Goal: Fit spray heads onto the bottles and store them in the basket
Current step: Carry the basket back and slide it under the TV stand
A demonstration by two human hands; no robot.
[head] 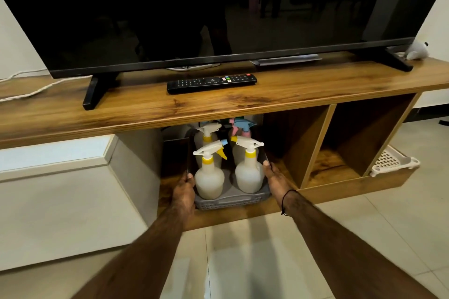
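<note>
A grey plastic basket sits in the left open compartment of a wooden TV stand, its back half under the top board. Several translucent white spray bottles stand upright in it. The front left bottle and the front right bottle carry white spray heads with yellow collars. Behind them stand a bottle with a white head and one with a blue and pink head. My left hand grips the basket's left side. My right hand grips its right side.
The wooden TV stand carries a large black TV, a black remote and a small grey plush toy. Two more compartments open to the right. A white lattice tray leans at the far right. The floor is pale tile.
</note>
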